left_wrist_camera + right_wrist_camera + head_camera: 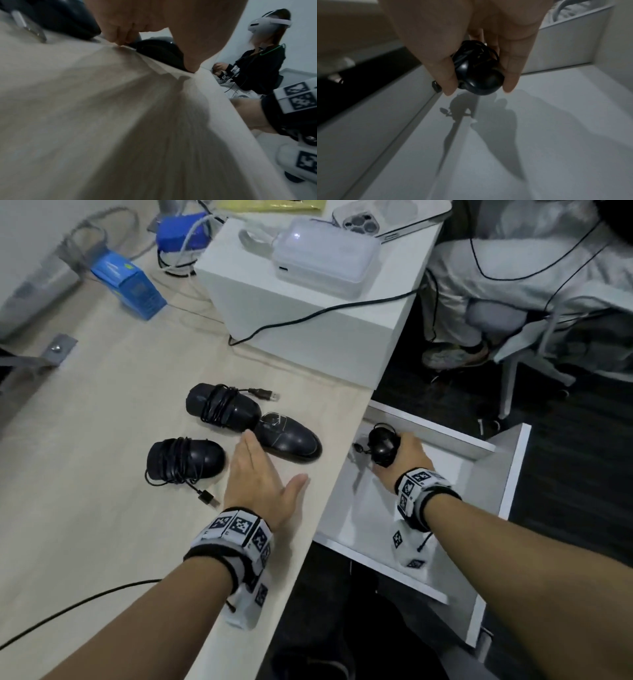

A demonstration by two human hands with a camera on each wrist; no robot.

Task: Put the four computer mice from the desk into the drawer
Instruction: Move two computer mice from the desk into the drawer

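Bare forearms are seen, no sleeves worn. Each wrist is wrapped by a black band (pixel 432 497) carrying white blocks printed with black square markers (pixel 239 524). Below each band a white marked camera housing (pixel 249 601) is strapped, a thin black cable (pixel 425 541) trailing beside the band.

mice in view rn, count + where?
4. Three on the desk: far wrapped mouse, unwrapped mouse beside it, near wrapped mouse. Fourth mouse is gripped by the right hand over the open drawer. None seem hidden.
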